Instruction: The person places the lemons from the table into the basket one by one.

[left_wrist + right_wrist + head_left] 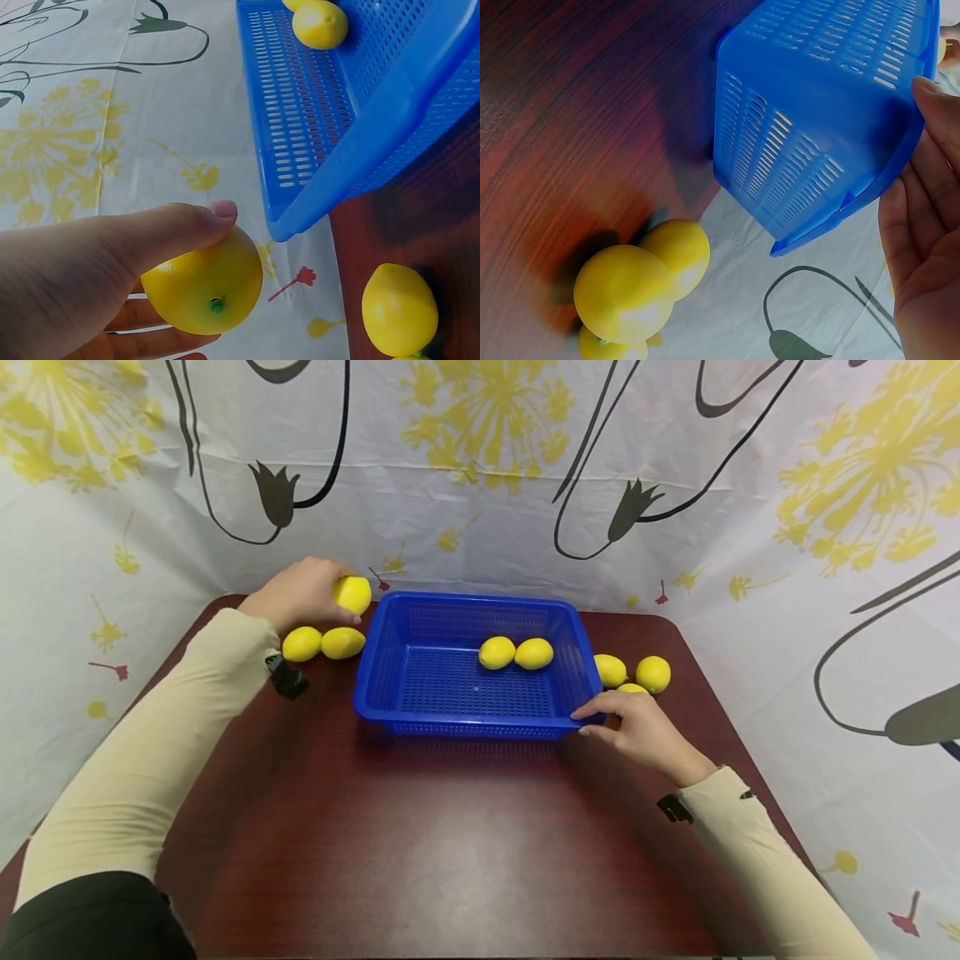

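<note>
My left hand [306, 593] grips a lemon [353, 595] just beyond the left rim of a blue plastic basket [480, 722]. In the left wrist view the thumb lies across the top of this lemon [210, 289], with fingers beneath it. Two lemons [342, 643] rest on the table under that hand. At the basket's near right corner, my right hand [637, 727] pinches the rim between thumb and fingers, as the right wrist view also shows. Inside the basket, two lemons [534, 654] sit side by side toward the right.
Three lemons [653, 674] lie on the table right of the basket, one partly hidden behind my right hand. The dark red wooden table [450, 852] is bordered at the back and sides by a white patterned sheet [480, 527].
</note>
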`<state>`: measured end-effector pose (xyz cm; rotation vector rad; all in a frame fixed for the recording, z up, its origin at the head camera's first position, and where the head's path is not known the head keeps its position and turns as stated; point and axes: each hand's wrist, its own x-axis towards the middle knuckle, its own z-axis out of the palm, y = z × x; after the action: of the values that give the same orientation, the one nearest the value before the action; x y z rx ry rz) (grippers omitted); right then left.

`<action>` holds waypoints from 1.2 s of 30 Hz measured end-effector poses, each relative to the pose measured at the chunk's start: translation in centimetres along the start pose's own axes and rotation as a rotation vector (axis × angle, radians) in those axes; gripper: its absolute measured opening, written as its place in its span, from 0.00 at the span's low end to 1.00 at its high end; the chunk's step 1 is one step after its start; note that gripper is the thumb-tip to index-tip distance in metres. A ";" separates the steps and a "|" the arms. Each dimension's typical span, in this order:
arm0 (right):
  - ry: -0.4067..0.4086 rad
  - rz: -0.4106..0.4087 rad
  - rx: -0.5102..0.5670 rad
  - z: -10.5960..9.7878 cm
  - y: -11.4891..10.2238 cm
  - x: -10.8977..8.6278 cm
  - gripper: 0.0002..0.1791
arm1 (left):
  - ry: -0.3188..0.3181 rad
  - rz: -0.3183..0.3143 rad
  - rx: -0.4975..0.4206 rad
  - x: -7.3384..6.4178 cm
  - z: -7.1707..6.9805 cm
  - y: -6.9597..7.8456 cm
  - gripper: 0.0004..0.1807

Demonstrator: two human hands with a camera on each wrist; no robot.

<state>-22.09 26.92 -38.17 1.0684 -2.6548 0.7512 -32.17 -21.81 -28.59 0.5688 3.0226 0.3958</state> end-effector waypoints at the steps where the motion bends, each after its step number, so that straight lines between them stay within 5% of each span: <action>1: 0.000 0.000 0.000 0.0 0.0 0.0 0.15 | -0.001 -0.002 0.002 0.0 -0.1 0.1 0.32; 23: 0.005 -0.016 0.015 0.0 0.3 -0.1 0.15 | -0.031 -0.003 0.021 2.5 -1.2 2.4 0.39; 36: 0.007 -0.018 0.019 0.1 0.3 -0.1 0.15 | -0.052 0.005 0.026 4.3 -0.5 3.4 0.41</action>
<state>-22.19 27.17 -38.40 1.0905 -2.6337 0.7763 -34.99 -17.34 -27.17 0.5794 2.9818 0.3371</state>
